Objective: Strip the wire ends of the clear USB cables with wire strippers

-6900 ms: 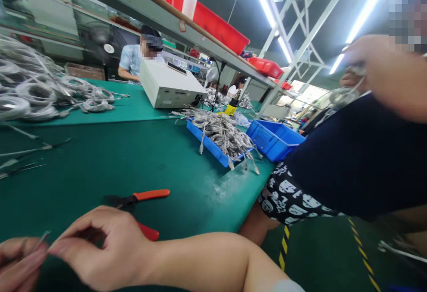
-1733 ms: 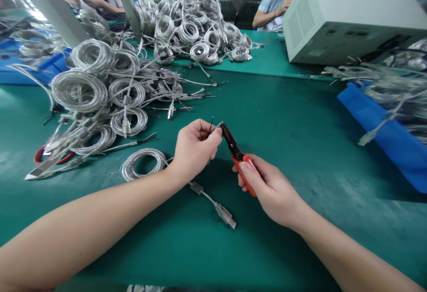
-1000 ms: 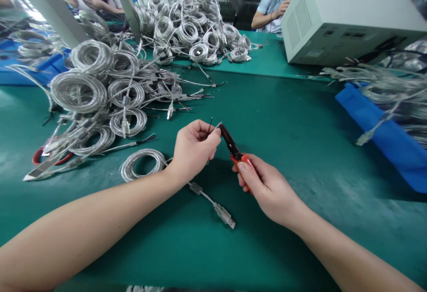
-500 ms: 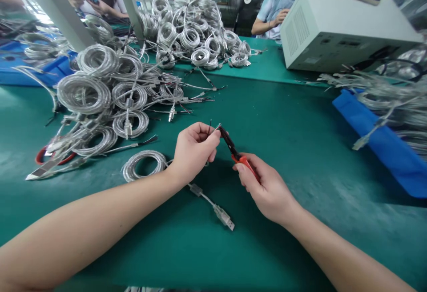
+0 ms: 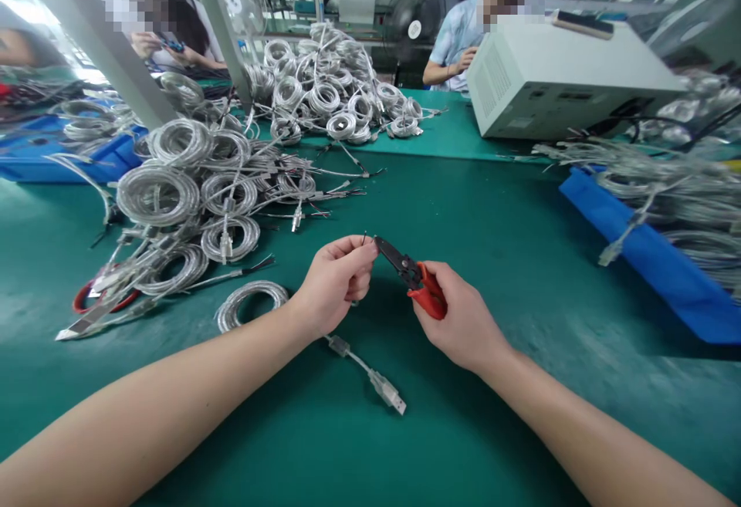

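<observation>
Across the green worktop [image 5: 509,437], a pile of coiled cables [image 5: 229,204] spreads toward the far left corner, and a blue tray [image 5: 642,264] heaped with more leads sits toward the right edge; the stretch between them gives both forearms room to work. Right of the middle, the right hand [image 5: 463,318] is curled round a tool, palm over its handles. The left hand [image 5: 339,279] is folded almost to a fist, thumb and forefinger pinched together. The tool is a pair of red-handled pliers [image 5: 408,271], its dark nose aimed toward the left edge and ending at the left fingertips. One coil [image 5: 227,312] lies left of the left wrist, toward the near edge, and a USB plug [image 5: 387,392] lies nearer that edge, pointing to the near right corner. Smallest are the thin wire ends [image 5: 364,238] in the left pinch, a dark one standing clear. Whether a strand is between the blades cannot be told. Good handling here probably means pinching close behind the tip, keeping skin off the blades, meeting the strand squarely and squeezing lightly enough to spare the copper.
</observation>
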The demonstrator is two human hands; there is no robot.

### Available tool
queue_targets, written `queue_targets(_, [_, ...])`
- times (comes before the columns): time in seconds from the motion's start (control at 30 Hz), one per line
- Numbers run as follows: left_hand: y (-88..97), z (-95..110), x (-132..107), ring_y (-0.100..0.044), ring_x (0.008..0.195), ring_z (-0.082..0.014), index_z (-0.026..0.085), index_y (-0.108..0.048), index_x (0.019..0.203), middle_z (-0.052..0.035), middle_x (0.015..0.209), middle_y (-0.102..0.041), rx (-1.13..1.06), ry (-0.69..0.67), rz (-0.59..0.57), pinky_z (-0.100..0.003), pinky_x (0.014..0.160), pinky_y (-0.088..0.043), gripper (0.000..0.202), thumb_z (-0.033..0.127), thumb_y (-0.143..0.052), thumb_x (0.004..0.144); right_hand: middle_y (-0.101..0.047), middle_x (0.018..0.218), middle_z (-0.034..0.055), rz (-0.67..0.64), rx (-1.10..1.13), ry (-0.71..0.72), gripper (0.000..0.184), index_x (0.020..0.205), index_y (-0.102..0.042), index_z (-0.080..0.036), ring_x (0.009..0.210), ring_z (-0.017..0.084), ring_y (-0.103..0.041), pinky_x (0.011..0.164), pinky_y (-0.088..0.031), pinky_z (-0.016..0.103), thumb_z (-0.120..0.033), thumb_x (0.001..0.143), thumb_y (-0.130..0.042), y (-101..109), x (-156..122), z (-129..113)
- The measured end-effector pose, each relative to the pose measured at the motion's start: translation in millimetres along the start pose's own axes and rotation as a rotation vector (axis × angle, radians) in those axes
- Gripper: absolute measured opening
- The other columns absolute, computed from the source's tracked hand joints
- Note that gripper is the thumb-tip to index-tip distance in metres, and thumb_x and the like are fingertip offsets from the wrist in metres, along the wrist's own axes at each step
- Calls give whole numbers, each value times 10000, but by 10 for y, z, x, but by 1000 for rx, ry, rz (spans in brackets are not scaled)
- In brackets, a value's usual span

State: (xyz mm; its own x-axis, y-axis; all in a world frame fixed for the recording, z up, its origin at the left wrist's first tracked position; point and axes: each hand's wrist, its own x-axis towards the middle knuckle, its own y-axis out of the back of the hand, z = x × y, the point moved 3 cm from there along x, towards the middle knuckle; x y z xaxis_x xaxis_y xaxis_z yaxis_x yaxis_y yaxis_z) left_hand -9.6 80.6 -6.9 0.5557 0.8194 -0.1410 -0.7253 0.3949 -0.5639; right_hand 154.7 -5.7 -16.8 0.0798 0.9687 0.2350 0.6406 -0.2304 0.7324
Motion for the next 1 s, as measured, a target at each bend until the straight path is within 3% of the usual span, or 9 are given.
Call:
queue_targets(0.3, [10, 6, -9, -172, 378, -22, 170, -531, 663, 105, 501, -307, -25, 30, 37, -171, 360, -127, 247, 213, -749, 772, -635, 829, 23, -115, 131, -33, 216, 1056, -543, -208, 666, 177, -570, 624, -439, 285, -173, 843, -551, -23, -23, -72])
queue_targets(0.67, [12, 1, 4, -174, 378, -19, 168, -546, 698, 114, 496, -310, -16, 38, 62, -161, 353, -130, 272, 257, -801, 729, -571, 775, -5, -255, 336, -185, 122, 991, -560, -205, 627, 150, -510, 579, -412, 270, -276, 893, -544, -20, -52, -108])
queue_targets(1.0, [8, -20, 4, -178, 376, -18, 175, -498, 656, 113, 498, -309, -37, 48, 36, -165, 356, -128, 319, 256, -798, 731, -403, 642, -67, -376, 781, -378, 231, 992, -553, -198, 481, 90, -322, 434, -287, 235, -342, 831, -635, -97, -99, -109])
